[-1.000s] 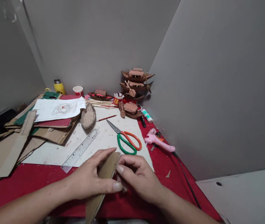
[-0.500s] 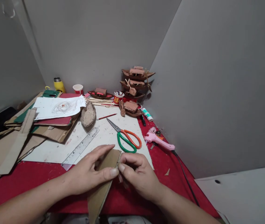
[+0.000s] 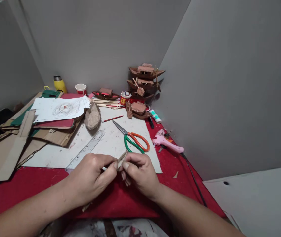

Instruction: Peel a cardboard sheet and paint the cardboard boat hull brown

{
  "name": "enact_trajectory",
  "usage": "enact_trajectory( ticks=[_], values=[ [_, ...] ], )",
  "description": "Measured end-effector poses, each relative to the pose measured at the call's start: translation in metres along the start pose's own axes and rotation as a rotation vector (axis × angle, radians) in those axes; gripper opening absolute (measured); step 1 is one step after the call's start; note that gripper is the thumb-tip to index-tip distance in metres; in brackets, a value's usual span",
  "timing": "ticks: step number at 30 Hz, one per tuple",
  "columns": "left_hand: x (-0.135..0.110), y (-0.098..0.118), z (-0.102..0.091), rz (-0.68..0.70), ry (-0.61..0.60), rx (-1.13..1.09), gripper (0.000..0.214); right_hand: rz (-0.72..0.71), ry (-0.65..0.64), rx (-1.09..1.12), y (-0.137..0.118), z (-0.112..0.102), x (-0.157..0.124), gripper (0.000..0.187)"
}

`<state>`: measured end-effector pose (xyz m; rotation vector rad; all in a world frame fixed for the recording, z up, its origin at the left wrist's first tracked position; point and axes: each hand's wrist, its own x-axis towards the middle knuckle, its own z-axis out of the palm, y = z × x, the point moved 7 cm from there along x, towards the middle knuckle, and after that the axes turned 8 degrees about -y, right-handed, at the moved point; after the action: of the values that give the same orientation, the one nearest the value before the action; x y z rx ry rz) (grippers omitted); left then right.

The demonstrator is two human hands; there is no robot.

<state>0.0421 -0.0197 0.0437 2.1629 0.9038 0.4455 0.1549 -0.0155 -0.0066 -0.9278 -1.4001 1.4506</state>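
Observation:
My left hand [image 3: 97, 169] and my right hand [image 3: 139, 172] meet over the red cloth near its front edge. Between their fingertips is a piece of cardboard [image 3: 123, 155], mostly covered by the fingers. My left hand is closed on it, thumb against forefinger. At its edge my right thumb and forefinger pinch what looks like a thin layer of the same cardboard. Just beyond my fingers lie scissors [image 3: 132, 140] with one green and one orange handle. A clear ruler [image 3: 87, 148] rests beyond my left hand.
A cardboard boat hull [image 3: 93, 117] and a pencil [image 3: 112, 118] lie on the white board [image 3: 105, 131]. Brown model boats [image 3: 145, 79] are stacked at the back. On the right sits a pink glue gun [image 3: 167, 143] with a cord. Cardboard sheets [image 3: 53, 138] pile up leftward.
The cardboard has turned, so its broad face no longer shows. My left hand's fingers have closed in from a spread grip, and both hands now pinch close together at its edge.

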Motion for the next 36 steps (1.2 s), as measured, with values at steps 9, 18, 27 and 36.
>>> enact_trajectory(
  ticks=[9,18,27,36],
  values=[
    [0.005,-0.008,0.001,-0.071,-0.013,0.08,0.036,0.07,-0.013,0.01,0.002,0.002,0.004,0.03],
    [0.015,-0.009,0.0,-0.149,-0.075,0.134,0.036,0.022,0.073,0.016,0.009,-0.004,0.006,0.026],
    [0.014,-0.003,-0.004,-0.133,-0.104,0.196,0.035,-0.102,0.052,0.007,0.01,-0.004,0.005,0.027],
    [0.014,-0.019,-0.017,-0.157,-0.075,-0.02,0.031,-0.097,-0.003,-0.004,0.008,-0.007,0.009,0.03]
  ],
)
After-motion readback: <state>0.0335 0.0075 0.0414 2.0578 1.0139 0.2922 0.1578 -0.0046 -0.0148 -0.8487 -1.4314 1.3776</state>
